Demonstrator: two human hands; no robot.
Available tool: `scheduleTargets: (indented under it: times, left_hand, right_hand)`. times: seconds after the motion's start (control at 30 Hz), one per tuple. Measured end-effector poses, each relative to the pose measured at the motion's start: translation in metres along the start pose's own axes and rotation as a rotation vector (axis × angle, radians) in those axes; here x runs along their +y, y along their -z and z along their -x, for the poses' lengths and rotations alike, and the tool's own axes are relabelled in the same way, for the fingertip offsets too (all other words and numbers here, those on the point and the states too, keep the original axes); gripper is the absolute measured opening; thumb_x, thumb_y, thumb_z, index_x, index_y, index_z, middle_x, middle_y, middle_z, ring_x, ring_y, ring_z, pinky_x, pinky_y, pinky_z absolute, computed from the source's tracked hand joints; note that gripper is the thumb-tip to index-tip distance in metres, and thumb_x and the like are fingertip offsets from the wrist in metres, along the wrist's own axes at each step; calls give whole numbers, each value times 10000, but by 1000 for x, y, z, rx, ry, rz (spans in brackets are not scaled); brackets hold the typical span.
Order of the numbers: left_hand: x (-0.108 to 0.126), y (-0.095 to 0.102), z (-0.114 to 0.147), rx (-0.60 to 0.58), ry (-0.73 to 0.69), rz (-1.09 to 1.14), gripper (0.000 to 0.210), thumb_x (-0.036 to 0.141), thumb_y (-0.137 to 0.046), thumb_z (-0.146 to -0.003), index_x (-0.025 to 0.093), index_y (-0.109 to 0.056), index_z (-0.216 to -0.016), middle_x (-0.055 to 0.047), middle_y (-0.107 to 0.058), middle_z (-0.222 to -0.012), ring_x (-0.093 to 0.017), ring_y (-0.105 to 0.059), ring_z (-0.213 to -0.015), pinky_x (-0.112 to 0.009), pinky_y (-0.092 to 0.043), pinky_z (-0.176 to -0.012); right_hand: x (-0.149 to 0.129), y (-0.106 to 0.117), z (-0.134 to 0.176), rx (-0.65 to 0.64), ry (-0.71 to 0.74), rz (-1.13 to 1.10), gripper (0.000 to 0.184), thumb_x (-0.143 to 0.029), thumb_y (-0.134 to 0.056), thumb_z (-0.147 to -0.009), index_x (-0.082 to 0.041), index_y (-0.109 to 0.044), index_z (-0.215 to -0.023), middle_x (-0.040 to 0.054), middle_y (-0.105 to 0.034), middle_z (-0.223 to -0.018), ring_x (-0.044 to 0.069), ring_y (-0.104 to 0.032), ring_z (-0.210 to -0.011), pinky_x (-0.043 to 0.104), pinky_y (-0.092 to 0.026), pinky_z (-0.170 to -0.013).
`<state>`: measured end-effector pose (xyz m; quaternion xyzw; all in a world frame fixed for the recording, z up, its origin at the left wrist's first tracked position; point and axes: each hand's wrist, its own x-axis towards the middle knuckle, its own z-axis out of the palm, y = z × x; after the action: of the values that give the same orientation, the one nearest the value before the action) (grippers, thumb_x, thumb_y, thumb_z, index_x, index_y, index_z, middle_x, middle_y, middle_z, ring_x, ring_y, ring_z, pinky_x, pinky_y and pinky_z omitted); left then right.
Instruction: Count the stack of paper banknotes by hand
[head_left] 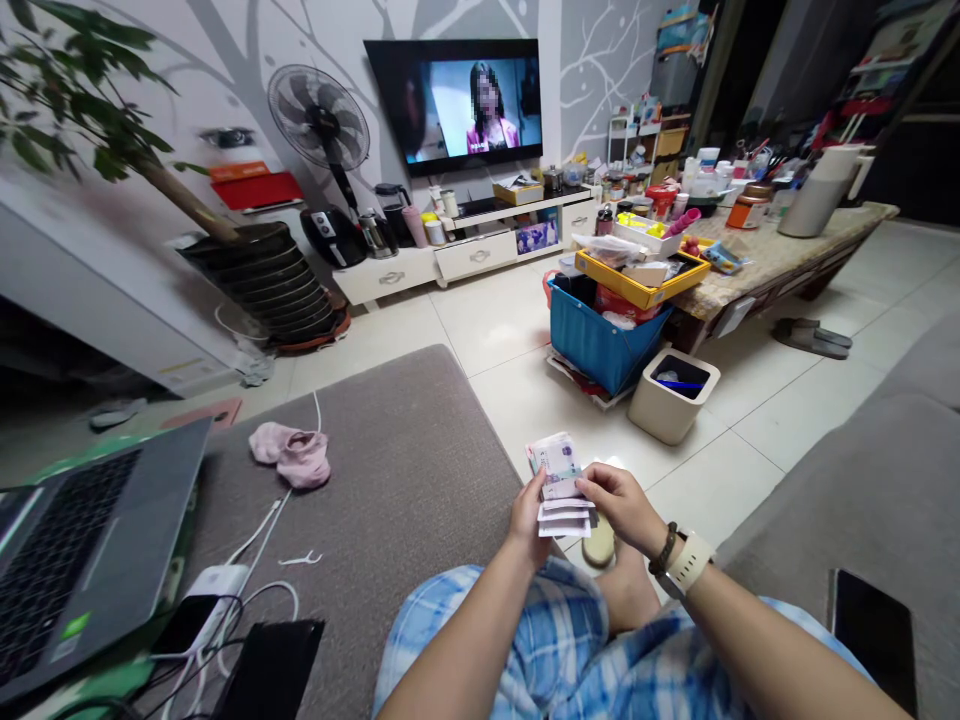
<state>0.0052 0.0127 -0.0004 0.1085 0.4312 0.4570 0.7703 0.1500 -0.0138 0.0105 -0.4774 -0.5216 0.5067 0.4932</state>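
Observation:
A small stack of pale purple banknotes [559,465] is held up in front of my knees, its lower ends fanned into several layers. My left hand [531,518] grips the stack along its left edge, thumb on the front. On the other side my right hand [619,502] pinches the right edge of the notes between thumb and fingers. A dark bracelet and a watch with a pale strap [688,565] are on my right wrist. The fingers behind the notes are partly hidden.
To my left, a laptop [97,540], pink socks [292,455], a white power strip [214,605] and cables lie on the grey sofa seat [405,470]. A phone [874,635] rests at my right. Ahead are a bin [671,400], a blue basket [600,335] and a cluttered table [832,245].

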Motion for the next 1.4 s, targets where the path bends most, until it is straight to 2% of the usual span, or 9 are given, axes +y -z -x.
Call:
scheduleTargets:
  times: [0.2,0.37,0.57,0.77,0.9,1.03,1.2,1.3,1.4]
  left_hand:
    - [2,-3,-1,33,22,19,252,260,-543,-956,69,-707,-950,-141,-780,-860,-233,-748,-710,-351,-590,-761]
    - [1,0,-4,13,33,11,264,281,-544,-958,72,-704,-947,-134,-779,-837,-228,-748,-688,-340,-598,-742]
    - [-1,4,-7,-4,49,33,252,292,-605,-918,67,-704,-972,-141,-777,-835,-254,-757,-713,-381,-604,-797]
    - [0,-3,-5,24,25,38,253,258,-530,-951,70,-699,-934,-140,-776,-822,-234,-741,-653,-380,-600,-791]
    - [1,-4,-1,31,20,2,227,257,-565,-925,75,-700,-932,-143,-776,-825,-244,-742,-673,-390,-595,-786]
    - [1,-2,1,26,-44,-29,144,213,-652,-855,90,-704,-906,-117,-767,-782,-226,-731,-668,-327,-573,-701]
    - [-2,2,1,-17,-81,-61,188,177,-729,-755,91,-707,-921,-101,-765,-780,-209,-713,-652,-304,-549,-668]
    - [-3,3,1,-17,-87,-84,189,170,-765,-706,108,-694,-871,-80,-750,-731,-203,-697,-616,-305,-540,-655]
    - [-3,2,1,-12,-85,-76,181,177,-770,-707,113,-688,-855,-88,-752,-740,-231,-720,-672,-329,-554,-701]
  right_hand:
    - [-2,0,0,-2,-19,3,410,-558,-642,-845,-180,-584,-697,-12,-512,-657,137,-442,-624,279,-349,-599]
    - [-2,-1,1,2,-25,6,455,-598,-623,-851,-183,-563,-674,-14,-499,-643,132,-431,-610,273,-344,-580]
    - [-2,-1,1,0,-47,-10,526,-656,-598,-848,-197,-503,-611,-29,-447,-577,121,-398,-551,266,-311,-525]
    - [-3,-1,1,-9,-80,-11,595,-711,-497,-876,-181,-625,-638,-29,-439,-502,118,-364,-482,277,-304,-494]
    - [7,-1,-2,66,-105,-1,489,-646,-680,-780,-195,-578,-621,-22,-514,-536,124,-425,-506,269,-335,-500]
    - [18,2,-5,195,-109,65,434,-556,-805,-689,-205,-552,-656,-20,-546,-588,138,-467,-560,269,-362,-536]
    - [23,6,-8,271,-94,95,442,-591,-795,-683,-205,-586,-737,-2,-590,-648,161,-503,-605,284,-397,-575]
    - [23,5,-8,258,-99,103,441,-602,-732,-742,-204,-552,-682,-8,-558,-624,161,-489,-611,287,-382,-588]
    - [22,5,-7,247,-97,120,416,-557,-698,-781,-206,-522,-645,-20,-516,-603,157,-465,-614,286,-363,-594]
